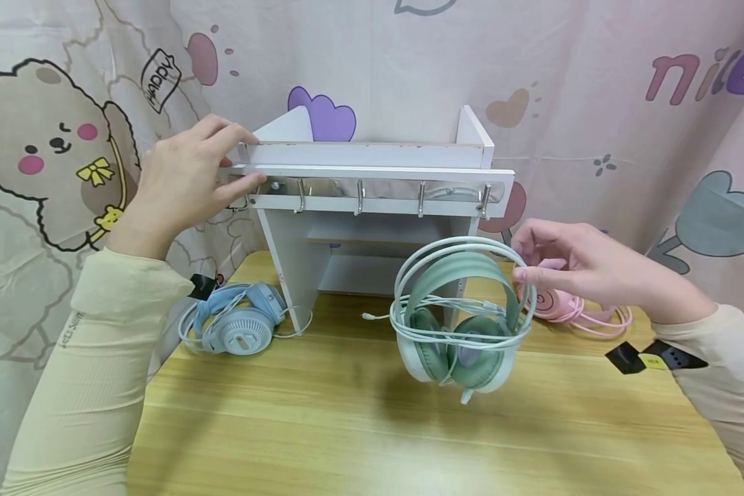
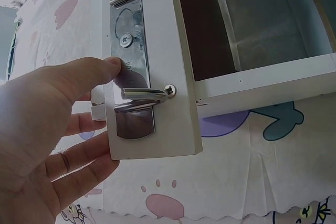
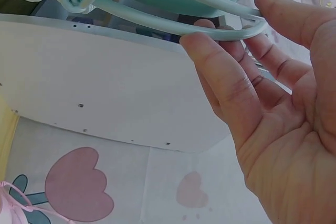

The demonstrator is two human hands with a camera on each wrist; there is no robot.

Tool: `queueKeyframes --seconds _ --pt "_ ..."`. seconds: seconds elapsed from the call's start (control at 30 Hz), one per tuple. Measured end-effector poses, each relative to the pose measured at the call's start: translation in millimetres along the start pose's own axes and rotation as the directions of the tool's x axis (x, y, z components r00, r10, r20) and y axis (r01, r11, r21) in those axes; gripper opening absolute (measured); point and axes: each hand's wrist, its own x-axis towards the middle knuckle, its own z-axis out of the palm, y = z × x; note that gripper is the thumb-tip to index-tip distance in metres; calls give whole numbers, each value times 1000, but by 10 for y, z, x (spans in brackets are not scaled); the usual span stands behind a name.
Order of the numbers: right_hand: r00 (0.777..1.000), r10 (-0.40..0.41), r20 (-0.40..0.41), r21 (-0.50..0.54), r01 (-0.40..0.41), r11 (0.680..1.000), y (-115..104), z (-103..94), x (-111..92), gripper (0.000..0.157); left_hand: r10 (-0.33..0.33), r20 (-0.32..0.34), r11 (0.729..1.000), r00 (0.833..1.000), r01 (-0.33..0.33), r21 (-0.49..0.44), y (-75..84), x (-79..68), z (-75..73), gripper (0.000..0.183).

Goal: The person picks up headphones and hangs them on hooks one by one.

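Note:
My right hand [image 1: 576, 265] pinches the thin outer headband of green and white headphones [image 1: 480, 365], which hang above the desk with their cable coiled round them. In the right wrist view, the thumb and fingers close on the pale green band [image 3: 173, 27]. At the left end of a white hook rail [image 1: 390, 202] is my left hand [image 1: 182, 176]. Its thumb presses the rail's front beside a metal hook [image 2: 142, 95], and its fingers reach behind the board. Several silver hooks line the rail, all bare. The rail runs along the top front of a white shelf unit [image 1: 372, 154].
Blue headphones [image 1: 242, 332] lie on the wooden desk [image 1: 347, 434] by the shelf's left side. Pink headphones [image 1: 553, 304] lie to its right, partly behind my right hand, their cable spread beside them. A printed curtain [image 1: 564, 62] hangs behind.

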Motion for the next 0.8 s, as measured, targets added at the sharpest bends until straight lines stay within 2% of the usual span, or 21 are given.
queueKeyframes --seconds 0.23,0.5,0.8 --pt "999 29 -30 40 -28 999 -82 -61 50 25 1 0 1000 1000 -1 5 4 -4 3 46" --pt "998 20 -68 32 -18 999 -120 -128 127 23 1 -1 1000 1000 -1 9 6 -6 2 46" --pt "995 41 -95 1 -41 999 -128 -170 189 21 4 -6 1000 1000 -4 5 -3 -9 5 46"
